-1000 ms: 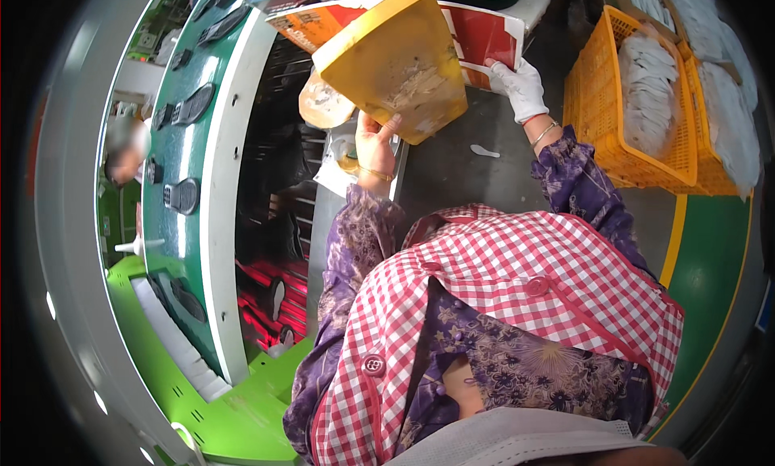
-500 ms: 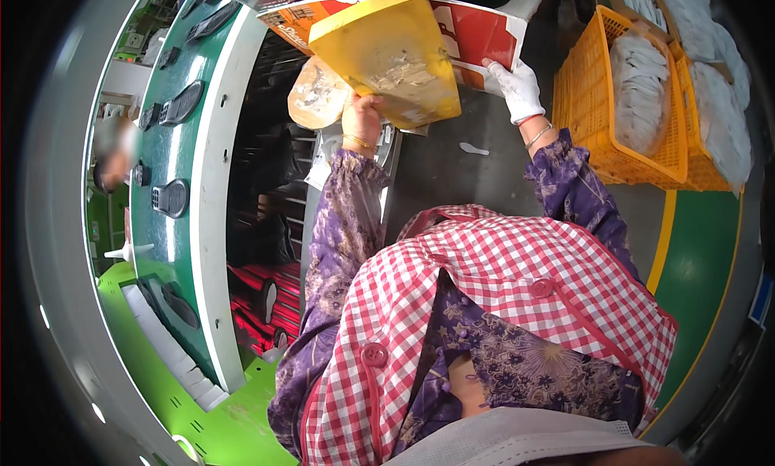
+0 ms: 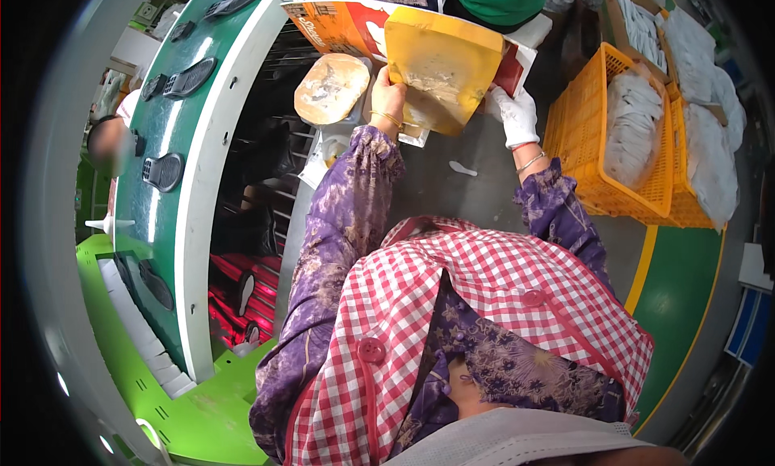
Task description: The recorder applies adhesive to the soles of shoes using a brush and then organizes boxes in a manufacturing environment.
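Observation:
My bare left hand grips the left edge of a thick yellow slab, square and scuffed, with grey and whitish stains on its face. The slab is tilted in front of a printed cardboard panel in orange, red and white. At the panel's lower right end, my right hand, in a white glove, has its fingers closed on the cardboard, close to the slab's right edge; the fingertips are partly hidden. A rounded tub with a crusted tan top sits just left of my left hand.
On the left runs a green-topped bench with a white rim, carrying several dark shoe soles. Beneath it is a dark rack with shoes. Orange crates with white-wrapped bundles stand at right. A small white piece lies on the floor. Another person is at far left.
The yellow slab has shifted right and turned more upright, my left hand moving with it. It now covers more of the panel's red part, and its edge is closer to my right hand.

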A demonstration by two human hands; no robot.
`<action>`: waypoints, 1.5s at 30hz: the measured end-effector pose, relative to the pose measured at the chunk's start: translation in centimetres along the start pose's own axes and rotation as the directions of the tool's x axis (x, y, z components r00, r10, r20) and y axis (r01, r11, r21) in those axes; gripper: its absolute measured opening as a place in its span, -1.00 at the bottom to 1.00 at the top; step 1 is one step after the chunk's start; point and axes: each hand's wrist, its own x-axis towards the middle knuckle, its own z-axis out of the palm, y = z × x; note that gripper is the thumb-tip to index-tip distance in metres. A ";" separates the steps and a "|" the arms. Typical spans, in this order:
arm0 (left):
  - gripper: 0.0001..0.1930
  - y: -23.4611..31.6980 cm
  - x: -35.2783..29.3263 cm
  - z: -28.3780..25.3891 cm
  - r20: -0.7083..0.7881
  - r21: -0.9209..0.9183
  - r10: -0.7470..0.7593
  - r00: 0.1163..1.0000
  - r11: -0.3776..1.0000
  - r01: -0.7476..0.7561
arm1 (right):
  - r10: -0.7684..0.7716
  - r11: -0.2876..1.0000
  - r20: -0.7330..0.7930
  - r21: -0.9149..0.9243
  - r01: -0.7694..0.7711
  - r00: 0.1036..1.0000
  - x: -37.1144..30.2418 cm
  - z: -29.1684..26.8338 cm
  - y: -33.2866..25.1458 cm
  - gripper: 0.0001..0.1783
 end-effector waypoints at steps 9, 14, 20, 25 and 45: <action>-0.60 -0.9 3.6 -2.1 -0.051 -0.037 -0.123 0.991 0.992 0.121 | -0.008 0.999 -0.034 -0.044 0.006 0.999 0.6 -0.4 2.0 -0.71; -0.67 -1.6 4.3 -3.0 -0.203 0.218 -0.161 0.966 0.954 0.205 | 0.035 0.952 -0.118 -0.298 -0.069 0.992 -0.2 -0.1 0.6 -0.69; -0.23 -1.5 0.2 0.9 -0.352 0.320 0.100 0.931 0.947 0.019 | -0.038 0.948 -0.137 -0.318 -0.007 0.990 -0.8 0.8 -0.3 -0.68; 0.14 -0.4 -4.8 2.4 -0.076 0.572 0.373 0.925 0.776 -0.266 | -0.047 0.910 -0.111 -0.415 -0.003 0.993 -1.0 0.4 0.1 -0.66; 0.38 -0.7 -3.4 0.5 -0.047 0.669 0.305 0.951 0.717 -0.197 | -0.142 0.978 -0.140 -0.170 0.117 0.980 -0.1 0.2 2.9 -0.62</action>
